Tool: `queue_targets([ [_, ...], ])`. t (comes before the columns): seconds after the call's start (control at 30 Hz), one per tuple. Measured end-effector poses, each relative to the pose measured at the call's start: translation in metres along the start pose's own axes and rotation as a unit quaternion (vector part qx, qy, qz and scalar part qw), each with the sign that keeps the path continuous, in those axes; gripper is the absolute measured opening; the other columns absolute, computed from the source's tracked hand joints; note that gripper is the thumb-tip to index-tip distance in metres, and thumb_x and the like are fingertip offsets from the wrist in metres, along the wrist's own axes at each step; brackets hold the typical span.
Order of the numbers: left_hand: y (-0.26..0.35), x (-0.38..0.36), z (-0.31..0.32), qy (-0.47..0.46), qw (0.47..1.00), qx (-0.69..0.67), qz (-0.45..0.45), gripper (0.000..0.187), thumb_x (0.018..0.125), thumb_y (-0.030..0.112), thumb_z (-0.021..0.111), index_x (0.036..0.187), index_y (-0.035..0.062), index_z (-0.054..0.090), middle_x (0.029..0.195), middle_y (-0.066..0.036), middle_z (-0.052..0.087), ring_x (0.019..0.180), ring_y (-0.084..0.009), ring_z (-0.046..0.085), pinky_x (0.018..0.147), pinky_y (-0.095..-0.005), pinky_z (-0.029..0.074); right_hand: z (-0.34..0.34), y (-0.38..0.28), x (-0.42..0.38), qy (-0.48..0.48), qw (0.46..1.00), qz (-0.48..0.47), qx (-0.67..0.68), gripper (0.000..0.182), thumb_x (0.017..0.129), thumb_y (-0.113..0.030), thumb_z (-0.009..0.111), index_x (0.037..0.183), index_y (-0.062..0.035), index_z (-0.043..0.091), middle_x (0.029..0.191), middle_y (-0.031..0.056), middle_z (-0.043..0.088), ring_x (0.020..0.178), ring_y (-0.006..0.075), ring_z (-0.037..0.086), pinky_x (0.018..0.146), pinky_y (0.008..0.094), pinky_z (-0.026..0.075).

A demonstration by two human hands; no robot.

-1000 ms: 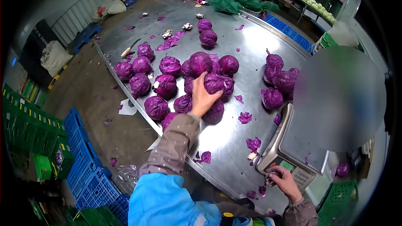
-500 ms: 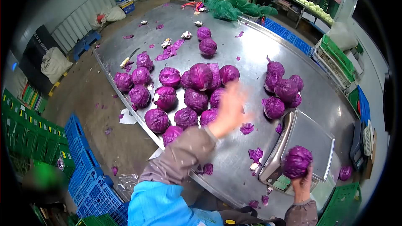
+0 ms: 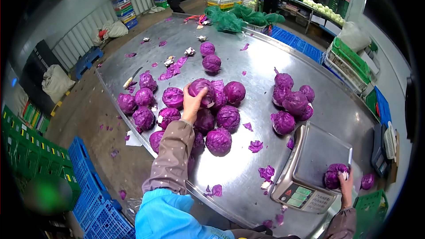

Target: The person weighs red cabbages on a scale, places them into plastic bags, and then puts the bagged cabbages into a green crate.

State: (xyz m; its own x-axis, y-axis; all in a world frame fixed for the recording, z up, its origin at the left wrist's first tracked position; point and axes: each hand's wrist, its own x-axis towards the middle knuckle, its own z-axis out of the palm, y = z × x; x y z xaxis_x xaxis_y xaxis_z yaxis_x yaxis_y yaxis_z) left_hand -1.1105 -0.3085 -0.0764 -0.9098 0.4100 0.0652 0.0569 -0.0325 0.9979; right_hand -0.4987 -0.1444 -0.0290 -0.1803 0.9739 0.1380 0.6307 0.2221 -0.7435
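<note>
Head view, looking down on a steel bench (image 3: 248,57) strewn with red cabbages and loose purple leaf scraps (image 3: 256,146). Left hand (image 3: 193,104): arm stretched forward, palm laid over the near side of the topmost cabbage (image 3: 202,92) in the central pile (image 3: 212,119), fingers curled onto it, so the grip is closing on that head (not yet lifted, it rests on its neighbours). This cabbage lies straight ahead of the left arm and well apart from the right. Right hand (image 3: 345,185): at the near right corner of the weighing scale (image 3: 310,168), fingers closed on a second cabbage (image 3: 334,175), which sits on the steel pan. A smaller cluster of cabbages (image 3: 290,102) stands just beyond the scale, nearer the right hand than the left. A knife (image 3: 132,79) lies near the far left edge of the bench. Green and blue crates (image 3: 88,194) stand on the floor at left; two people stand far behind.
</note>
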Motion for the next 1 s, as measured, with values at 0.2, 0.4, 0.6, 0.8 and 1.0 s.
queue_targets([
  [0.2, 0.060, -0.087, 0.025, -0.273, 0.896, -0.283, -0.206, 0.069, 0.075, 0.061, 0.052, 0.124, 0.0142, 0.037, 0.114, -0.011, 0.049, 0.104, -0.0242, 0.051, 0.083, -0.0438, 0.048, -0.001, -0.086, -0.036, 0.100, 0.990, -0.080, -0.056, 0.053, 0.074, -0.010, 0.063, 0.122, -0.0015, 0.042, 0.113, 0.0127, 0.048, 0.099, 0.0191, 0.050, 0.083, 0.0287, 0.042],
  [0.4, 0.049, -0.217, 0.114, -0.417, 0.855, -0.284, -0.123, 0.080, 0.075, 0.046, 0.062, 0.134, 0.0105, 0.021, 0.126, -0.013, 0.039, 0.114, -0.0245, 0.042, 0.095, -0.0398, 0.038, 0.078, -0.151, -0.097, -0.222, 0.892, 0.063, 0.390, 0.076, 0.074, -0.033, 0.067, 0.132, -0.0088, 0.026, 0.130, 0.0123, 0.034, 0.107, 0.0289, 0.048, 0.076, 0.0397, 0.054],
  [0.6, 0.085, -0.309, 0.124, -0.533, 0.831, -0.079, 0.139, 0.085, 0.068, 0.036, 0.069, 0.133, 0.0061, 0.023, 0.126, -0.020, 0.036, 0.117, -0.0331, 0.039, 0.100, -0.0412, 0.031, 0.081, -0.085, -0.126, -0.197, 0.679, 0.250, 0.661, 0.087, 0.067, -0.056, 0.065, 0.134, -0.0145, 0.026, 0.133, 0.0111, 0.034, 0.119, 0.0320, 0.039, 0.089, 0.0597, 0.040],
  [0.8, 0.047, -0.339, 0.126, -0.617, 0.779, -0.029, 0.108, 0.072, 0.080, 0.031, 0.060, 0.134, 0.0035, 0.023, 0.132, -0.019, 0.031, 0.122, -0.0286, 0.032, 0.101, -0.0377, 0.027, 0.041, -0.030, -0.174, -0.179, 0.689, 0.254, 0.655, 0.086, 0.068, -0.063, 0.054, 0.134, -0.0158, 0.028, 0.130, 0.0117, 0.039, 0.114, 0.0352, 0.044, 0.073, 0.0546, 0.049],
  [1.0, 0.026, -0.388, 0.147, -0.612, 0.790, 0.005, 0.029, 0.040, 0.082, 0.014, 0.057, 0.118, 0.0023, 0.042, 0.106, -0.013, 0.054, 0.098, -0.0231, 0.053, 0.085, -0.0330, 0.042, -0.010, 0.028, -0.202, -0.074, 0.662, 0.280, 0.691, 0.080, 0.068, -0.063, 0.056, 0.129, -0.0151, 0.035, 0.123, 0.0133, 0.045, 0.106, 0.0345, 0.050, 0.066, 0.0523, 0.051],
])
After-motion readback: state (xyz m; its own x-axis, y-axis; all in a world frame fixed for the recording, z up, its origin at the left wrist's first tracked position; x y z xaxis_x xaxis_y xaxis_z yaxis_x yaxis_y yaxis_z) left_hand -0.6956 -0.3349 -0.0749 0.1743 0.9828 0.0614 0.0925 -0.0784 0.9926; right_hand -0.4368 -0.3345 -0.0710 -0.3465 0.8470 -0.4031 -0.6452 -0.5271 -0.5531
